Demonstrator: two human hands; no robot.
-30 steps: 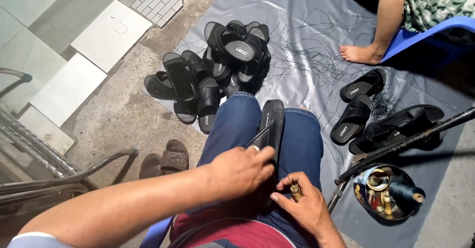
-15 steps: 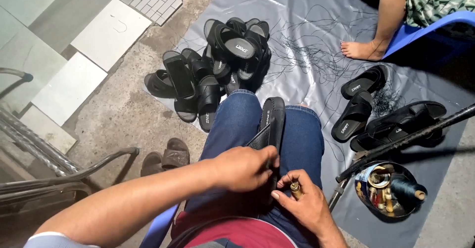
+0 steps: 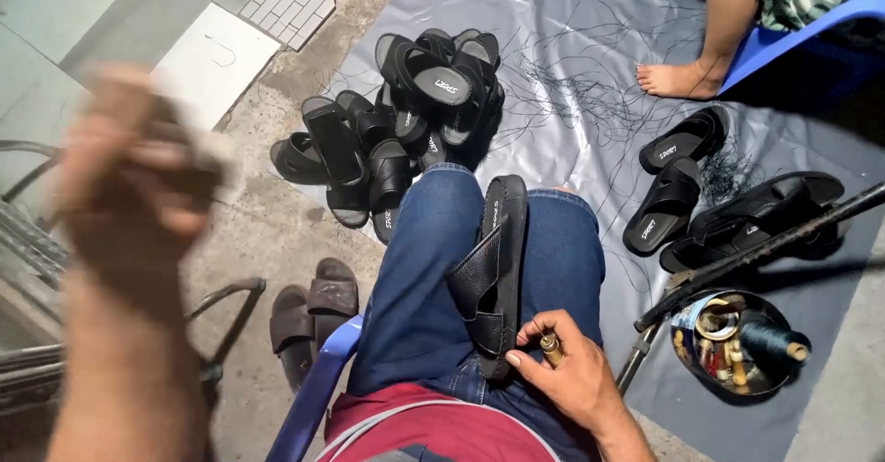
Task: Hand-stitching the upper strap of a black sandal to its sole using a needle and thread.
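A black sandal (image 3: 493, 268) stands on its edge between my knees, sole to the right. My right hand (image 3: 576, 379) rests on my lap at the sandal's near end, fingers closed on a small awl (image 3: 550, 346) with a brass-coloured handle. My left hand (image 3: 138, 167) is raised high at the left, close to the camera and blurred by motion. Its fingers look curled, and I cannot make out anything in them. It is well away from the sandal.
A pile of black sandals (image 3: 406, 121) lies beyond my knees on a grey sheet (image 3: 572, 38). More sandals (image 3: 673, 190) lie to the right by a dark rod (image 3: 765, 250) and a bowl (image 3: 701, 374) holding a thread spool. Another person's foot (image 3: 678, 79) rests at top right. Brown sandals (image 3: 313, 310) sit by my blue chair (image 3: 309, 397).
My left hand has left the sandal on my lap and swung up and out to the left. My right hand stays by the sandal with the awl.
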